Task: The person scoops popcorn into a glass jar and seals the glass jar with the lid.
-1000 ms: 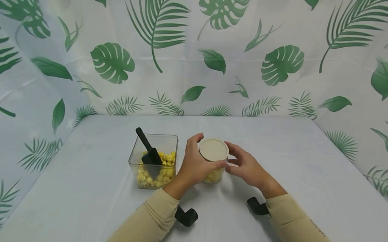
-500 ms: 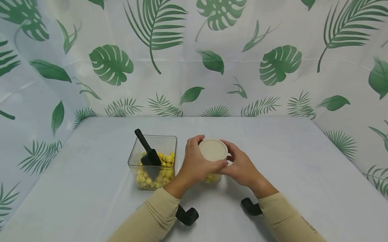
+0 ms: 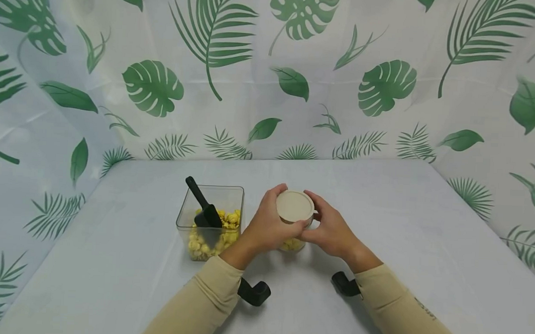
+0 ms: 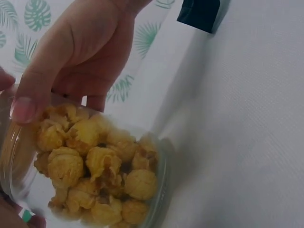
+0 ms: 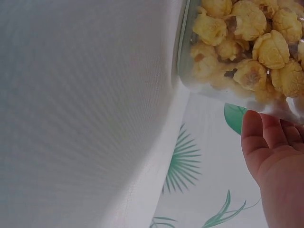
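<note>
A clear jar (image 3: 292, 245) of popcorn stands upright on the white tabletop with a cream lid (image 3: 294, 206) on top. My left hand (image 3: 270, 225) curls round the jar's upper left side, its thumb across the near side at lid height. From the right, my right hand (image 3: 333, 233) grips the lid's edge, thumb in front and fingers behind. Both thumbs meet or nearly meet. Up close, the left wrist view shows the thumb (image 4: 24, 108) on the rim above the popcorn (image 4: 104, 166). The right wrist view shows fingers (image 5: 254, 130) beside the jar; their tips are partly cut off.
Left of the jar sits a clear square container (image 3: 186, 229) partly filled with popcorn. A black scoop (image 3: 208, 215) leans in it, handle pointing up and back. Leaf-printed cloth (image 3: 234, 110) rises behind the tabletop. Black wrist-worn pieces (image 3: 255, 293) stick out near both sleeves.
My right hand has moved left, and its thumb has come round to the front of the lid. My left hand has shifted slightly about the rim. The jar stays in about the same spot.
</note>
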Demonstrator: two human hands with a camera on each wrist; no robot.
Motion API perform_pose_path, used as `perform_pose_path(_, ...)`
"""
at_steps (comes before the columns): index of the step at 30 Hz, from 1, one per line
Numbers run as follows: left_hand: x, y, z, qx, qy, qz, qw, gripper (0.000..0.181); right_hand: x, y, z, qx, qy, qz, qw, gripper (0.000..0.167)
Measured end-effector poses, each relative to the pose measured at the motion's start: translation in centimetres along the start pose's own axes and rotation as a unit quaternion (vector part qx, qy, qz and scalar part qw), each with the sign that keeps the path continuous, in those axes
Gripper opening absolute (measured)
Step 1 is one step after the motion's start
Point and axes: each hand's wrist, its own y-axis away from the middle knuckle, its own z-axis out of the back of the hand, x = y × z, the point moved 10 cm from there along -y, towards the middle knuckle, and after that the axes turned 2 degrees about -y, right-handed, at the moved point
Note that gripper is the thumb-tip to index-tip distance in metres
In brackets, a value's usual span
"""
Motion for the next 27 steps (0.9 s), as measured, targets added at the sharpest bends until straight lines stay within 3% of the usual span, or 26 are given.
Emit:
perform_pose_path(8,0.07,0.04,0.97,-0.069,-0.042,0.031,0.9963,0.102,0.22,-0.03,0.15,-0.006,0.005,0.011,0.9999,0.088)
perform_pose_path(13,-0.14,0.05,0.77,-0.049,-0.038,0.007,0.9980,0.092,0.21,-0.01,0.08,-0.005,0.007,0.010,0.9999,0.088)
perform_pose_path(20,0.21,0.25,0.02,0.007,0.024,-0.005,0.9997,0.089,0.27,0.00,-0.03,-0.005,0.014,0.010,0.9998,0.088)
perform_pose_path(22,0.32,0.27,0.02,0.002,0.027,-0.002,0.9996,0.093,0.26,0.00,0.00,-0.007,0.013,0.010,0.9998,0.088)
perform_pose_path(27,0.26,0.32,0.61,-0.048,-0.007,0.004,0.9988,0.105,0.23,0.01,0.13,-0.010,0.009,0.009,0.9999,0.087)
